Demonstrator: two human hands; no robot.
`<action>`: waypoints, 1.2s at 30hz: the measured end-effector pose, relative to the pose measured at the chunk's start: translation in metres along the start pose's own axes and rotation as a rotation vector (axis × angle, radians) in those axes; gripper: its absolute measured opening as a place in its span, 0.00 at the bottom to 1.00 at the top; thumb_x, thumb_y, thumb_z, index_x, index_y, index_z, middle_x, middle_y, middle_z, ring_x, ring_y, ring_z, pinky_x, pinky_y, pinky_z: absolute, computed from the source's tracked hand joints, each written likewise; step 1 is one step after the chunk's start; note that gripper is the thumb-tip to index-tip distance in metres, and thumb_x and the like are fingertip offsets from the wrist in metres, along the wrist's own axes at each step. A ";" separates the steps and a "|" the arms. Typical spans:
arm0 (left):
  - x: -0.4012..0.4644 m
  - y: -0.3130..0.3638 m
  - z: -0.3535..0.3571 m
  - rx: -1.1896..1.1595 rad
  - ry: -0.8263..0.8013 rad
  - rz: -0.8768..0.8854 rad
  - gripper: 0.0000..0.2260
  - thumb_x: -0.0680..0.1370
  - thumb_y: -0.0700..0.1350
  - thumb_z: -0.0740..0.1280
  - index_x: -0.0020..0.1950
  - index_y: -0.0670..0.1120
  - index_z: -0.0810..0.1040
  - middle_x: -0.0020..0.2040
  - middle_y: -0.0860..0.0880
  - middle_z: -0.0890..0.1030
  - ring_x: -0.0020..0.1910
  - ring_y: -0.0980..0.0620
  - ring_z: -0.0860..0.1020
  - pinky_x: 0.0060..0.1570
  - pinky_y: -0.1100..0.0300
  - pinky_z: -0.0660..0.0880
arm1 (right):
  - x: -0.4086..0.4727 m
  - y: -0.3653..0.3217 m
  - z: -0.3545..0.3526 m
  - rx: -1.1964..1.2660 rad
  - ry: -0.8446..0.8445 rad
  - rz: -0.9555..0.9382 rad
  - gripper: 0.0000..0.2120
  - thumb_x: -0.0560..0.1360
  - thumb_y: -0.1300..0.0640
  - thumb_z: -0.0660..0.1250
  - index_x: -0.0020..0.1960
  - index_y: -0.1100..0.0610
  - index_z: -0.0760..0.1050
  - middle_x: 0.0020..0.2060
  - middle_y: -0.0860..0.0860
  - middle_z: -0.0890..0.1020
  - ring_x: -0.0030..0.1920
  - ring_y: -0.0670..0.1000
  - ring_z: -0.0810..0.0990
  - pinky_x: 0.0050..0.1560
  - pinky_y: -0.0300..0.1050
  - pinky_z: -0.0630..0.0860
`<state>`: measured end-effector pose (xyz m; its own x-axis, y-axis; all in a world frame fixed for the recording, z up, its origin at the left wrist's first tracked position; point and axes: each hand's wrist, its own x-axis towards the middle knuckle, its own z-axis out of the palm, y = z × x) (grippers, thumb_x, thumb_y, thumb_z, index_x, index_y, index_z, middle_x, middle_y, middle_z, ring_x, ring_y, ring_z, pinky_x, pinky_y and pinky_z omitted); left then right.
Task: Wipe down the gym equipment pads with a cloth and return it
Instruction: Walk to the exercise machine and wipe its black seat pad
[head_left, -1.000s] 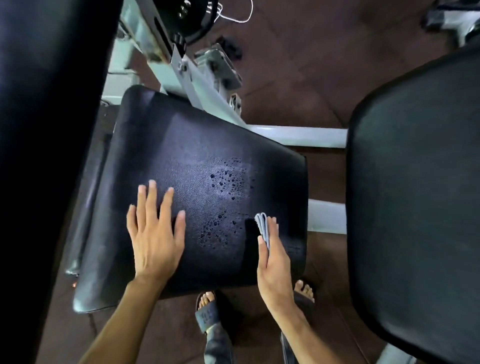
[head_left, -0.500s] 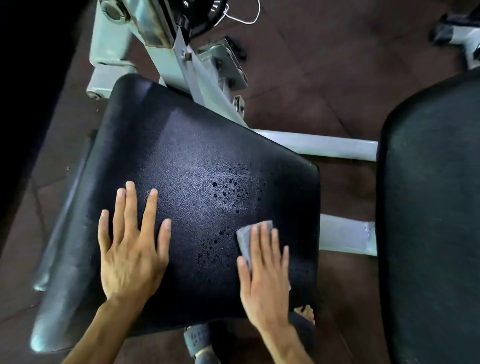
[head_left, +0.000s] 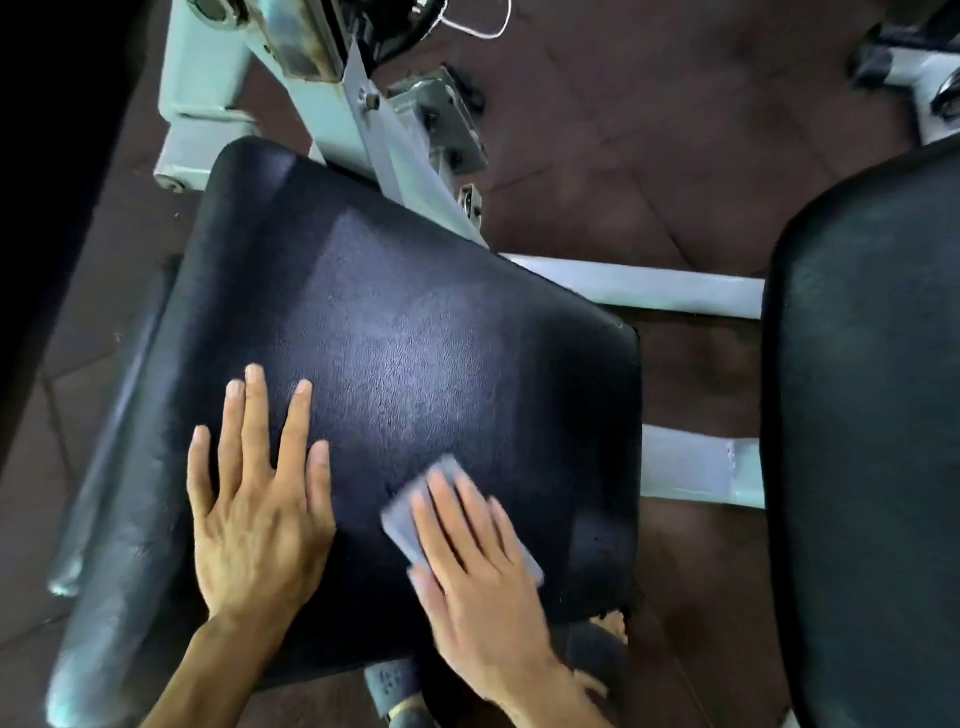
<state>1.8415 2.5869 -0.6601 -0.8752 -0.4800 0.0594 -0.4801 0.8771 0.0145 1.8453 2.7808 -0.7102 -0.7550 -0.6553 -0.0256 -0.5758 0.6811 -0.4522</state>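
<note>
A black padded seat (head_left: 415, 322) fills the middle of the view, tilted on a pale metal frame. My left hand (head_left: 254, 499) lies flat on its near left part, fingers spread, holding nothing. My right hand (head_left: 478, 566) presses flat on a folded grey cloth (head_left: 410, 514) on the pad's near right part; the cloth shows at my fingertips and along both sides of the hand. The hand and cloth are blurred. No droplets show on the pad's surface.
A second black pad (head_left: 872, 441) stands at the right edge. The pale frame bars (head_left: 634, 283) run between the two pads. A dark upright pad (head_left: 47, 156) fills the far left. Brown floor tiles (head_left: 649, 130) lie behind; my sandalled feet (head_left: 400, 691) are below the seat.
My right hand went from holding the cloth on edge to pressing it flat, then slid it left across the pad. The droplets seen earlier are gone. The view has moved closer.
</note>
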 end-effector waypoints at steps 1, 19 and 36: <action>0.000 0.000 0.001 -0.001 0.005 -0.001 0.24 0.82 0.52 0.48 0.78 0.49 0.60 0.81 0.45 0.53 0.80 0.47 0.54 0.78 0.45 0.51 | -0.021 0.017 0.005 -0.034 0.003 -0.014 0.29 0.81 0.46 0.52 0.79 0.51 0.50 0.79 0.48 0.49 0.79 0.51 0.52 0.71 0.54 0.62; 0.001 0.000 0.001 -0.011 -0.004 -0.010 0.23 0.83 0.52 0.50 0.78 0.50 0.60 0.81 0.45 0.53 0.80 0.47 0.54 0.77 0.47 0.49 | -0.031 0.022 0.008 -0.032 -0.046 0.003 0.26 0.82 0.47 0.47 0.79 0.50 0.51 0.79 0.47 0.49 0.79 0.53 0.52 0.71 0.56 0.61; 0.000 0.002 -0.001 -0.031 -0.012 -0.009 0.24 0.83 0.53 0.50 0.79 0.50 0.59 0.81 0.45 0.51 0.80 0.47 0.52 0.78 0.45 0.48 | 0.052 0.013 -0.010 0.037 0.006 0.113 0.26 0.83 0.48 0.46 0.79 0.53 0.47 0.79 0.51 0.49 0.79 0.54 0.45 0.77 0.53 0.54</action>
<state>1.8407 2.5888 -0.6595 -0.8715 -0.4881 0.0469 -0.4862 0.8726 0.0460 1.7950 2.7591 -0.7084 -0.8163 -0.5730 -0.0726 -0.4753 0.7379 -0.4792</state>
